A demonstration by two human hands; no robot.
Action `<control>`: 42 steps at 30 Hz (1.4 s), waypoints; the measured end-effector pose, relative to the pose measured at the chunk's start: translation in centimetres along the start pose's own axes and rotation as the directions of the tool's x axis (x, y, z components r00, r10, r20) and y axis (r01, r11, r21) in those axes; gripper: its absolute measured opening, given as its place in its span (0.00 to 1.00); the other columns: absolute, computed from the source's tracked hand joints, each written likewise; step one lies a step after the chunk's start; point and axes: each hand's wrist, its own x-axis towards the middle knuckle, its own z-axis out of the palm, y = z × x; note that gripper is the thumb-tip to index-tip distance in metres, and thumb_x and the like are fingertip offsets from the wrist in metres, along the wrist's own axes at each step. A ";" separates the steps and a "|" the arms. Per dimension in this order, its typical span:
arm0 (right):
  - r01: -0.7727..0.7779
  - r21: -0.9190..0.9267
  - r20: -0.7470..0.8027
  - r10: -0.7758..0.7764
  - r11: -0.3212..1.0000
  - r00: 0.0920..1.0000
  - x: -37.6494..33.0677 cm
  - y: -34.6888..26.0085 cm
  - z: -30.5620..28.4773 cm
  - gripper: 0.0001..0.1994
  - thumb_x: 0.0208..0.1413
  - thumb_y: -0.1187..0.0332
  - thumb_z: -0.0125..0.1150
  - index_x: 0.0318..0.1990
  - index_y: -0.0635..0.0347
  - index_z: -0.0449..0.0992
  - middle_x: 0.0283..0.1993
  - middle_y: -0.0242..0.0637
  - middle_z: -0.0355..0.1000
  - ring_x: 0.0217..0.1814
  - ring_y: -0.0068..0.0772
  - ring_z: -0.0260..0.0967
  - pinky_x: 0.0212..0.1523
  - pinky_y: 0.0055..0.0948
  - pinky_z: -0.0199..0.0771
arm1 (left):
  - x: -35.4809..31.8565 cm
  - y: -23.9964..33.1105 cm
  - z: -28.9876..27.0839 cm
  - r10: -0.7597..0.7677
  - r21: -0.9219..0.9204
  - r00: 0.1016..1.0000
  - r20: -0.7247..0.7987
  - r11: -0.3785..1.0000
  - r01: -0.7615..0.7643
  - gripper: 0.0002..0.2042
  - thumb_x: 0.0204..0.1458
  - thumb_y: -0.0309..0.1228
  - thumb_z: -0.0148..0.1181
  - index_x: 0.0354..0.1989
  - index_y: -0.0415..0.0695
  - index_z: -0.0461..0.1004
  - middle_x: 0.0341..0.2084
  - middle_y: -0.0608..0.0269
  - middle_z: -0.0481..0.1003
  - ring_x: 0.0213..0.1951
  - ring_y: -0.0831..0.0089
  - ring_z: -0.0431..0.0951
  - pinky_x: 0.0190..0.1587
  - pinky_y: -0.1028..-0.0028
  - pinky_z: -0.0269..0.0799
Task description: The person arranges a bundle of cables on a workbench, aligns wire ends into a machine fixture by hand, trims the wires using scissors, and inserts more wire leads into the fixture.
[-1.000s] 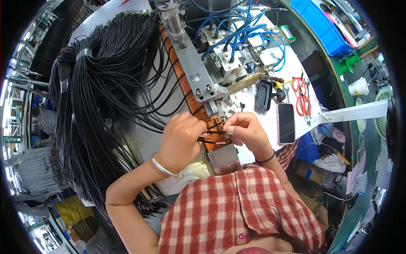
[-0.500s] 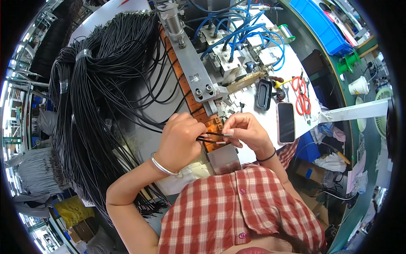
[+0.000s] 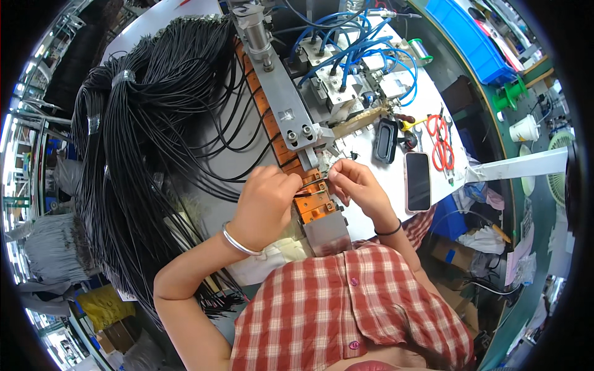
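My left hand (image 3: 267, 199) is closed, thumb and fingers pinching black cable near its stripped end. A thin wire end (image 3: 314, 182) reaches from it to my right hand (image 3: 360, 187), whose thumb and forefinger pinch the tip. Both hands hover at the near end of a row of orange fixture blocks (image 3: 317, 210), with the wire over or against one of them; I cannot tell whether it is seated. Beside my left fingers, reddish wire ends show just below the black cable. A silvery metal block (image 3: 328, 235) stands at the row's near end.
A thick bundle of black cables (image 3: 148, 111) covers the left of the table. A steel press arm (image 3: 272, 80) with blue air hoses (image 3: 371, 43) stands ahead. Right of it lie a black tray (image 3: 385, 141), a phone (image 3: 417, 180) and red-handled scissors (image 3: 442, 154).
Both hands have shifted slightly away from me, bringing the wire end farther along the orange blocks. More of the near blocks now shows below my fingers.
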 end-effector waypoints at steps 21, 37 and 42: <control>0.273 -0.050 -0.015 -0.274 0.961 0.961 -1.0 -0.9 1.9 0.05 0.52 0.76 0.61 0.36 0.67 0.76 0.27 0.28 0.72 0.22 0.10 0.63 0.23 0.14 0.64 | -0.5 0.3 -0.6 0.002 0.050 1.000 0.031 0.999 -0.004 0.05 0.38 0.25 0.62 0.24 0.43 0.72 0.19 0.63 0.70 0.30 0.65 0.69 0.36 0.67 0.62; 0.116 0.031 0.027 -0.117 0.993 0.993 -1.1 -1.4 0.6 0.04 0.52 0.74 0.62 0.31 0.65 0.75 0.25 0.32 0.74 0.17 0.12 0.63 0.17 0.13 0.60 | -0.2 0.2 -0.5 -0.010 0.038 0.997 0.081 0.999 0.007 0.07 0.36 0.22 0.61 0.27 0.42 0.74 0.21 0.61 0.70 0.31 0.63 0.69 0.37 0.67 0.63; 0.123 -0.012 -0.017 -0.123 0.992 0.992 -0.7 -0.3 0.1 0.04 0.53 0.73 0.61 0.30 0.64 0.74 0.23 0.29 0.71 0.18 0.12 0.61 0.17 0.13 0.59 | -0.2 0.2 0.0 0.072 0.057 0.991 0.114 0.995 -0.079 0.07 0.37 0.21 0.60 0.27 0.42 0.73 0.22 0.60 0.70 0.31 0.62 0.69 0.38 0.66 0.63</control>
